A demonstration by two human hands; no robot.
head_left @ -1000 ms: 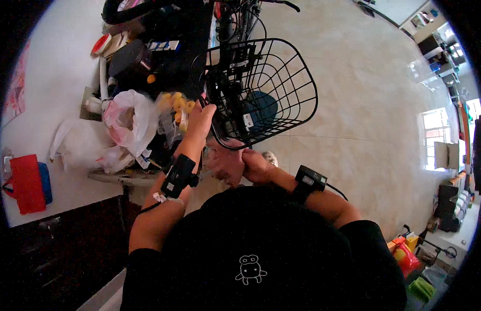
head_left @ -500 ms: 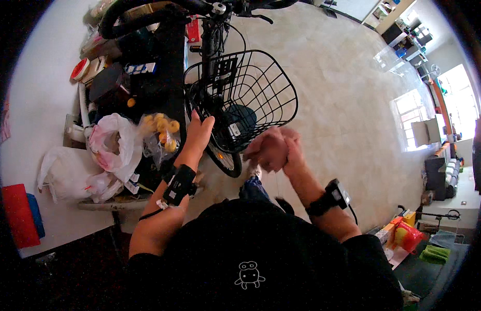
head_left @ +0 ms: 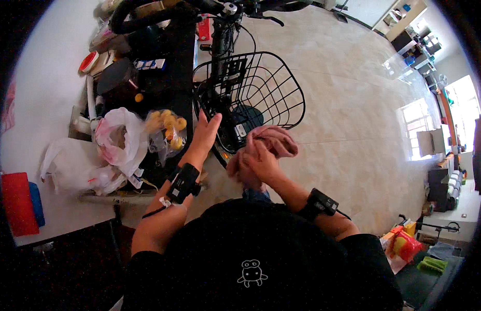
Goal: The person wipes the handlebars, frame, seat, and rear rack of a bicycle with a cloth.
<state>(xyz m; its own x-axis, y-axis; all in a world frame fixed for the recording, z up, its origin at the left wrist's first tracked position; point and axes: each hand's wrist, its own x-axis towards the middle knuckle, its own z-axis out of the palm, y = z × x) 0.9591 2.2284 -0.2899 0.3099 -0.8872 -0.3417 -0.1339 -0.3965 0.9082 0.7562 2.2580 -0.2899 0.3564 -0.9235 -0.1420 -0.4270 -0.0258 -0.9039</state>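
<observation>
The work seems to be in the middle of its course, as I judge it. What is reached at this moment is this: the pink cloth [head_left: 276,137] is taken up, and the basket [head_left: 261,53] is in its place on the front of the bicycle [head_left: 220,44]. No sign shows that the handling of the cloth is finished, since it is not laid down anywhere. How much is left I cannot say exactly.

The right grip [head_left: 264,165] is closed around the cloth, the fingers pressing into its folds. The left grip [head_left: 205,136] is at the near left edge of the basket, with the thumb raised; its fingers are partly hidden, so I cannot tell whether they are clasping the wire.

The cloth is at the near end of the basket, above the floor [head_left: 344,155]; whether it touches the wires is not clear. It looks soft, dull pink, crumpled into a loose bunch, with one fold spreading to the right and a blurred part hanging on the near left side. To the left, the dark tabletop [head_left: 170,90] carries a clear bag with yellow round things [head_left: 169,122] and a white plastic bag [head_left: 127,146].
</observation>
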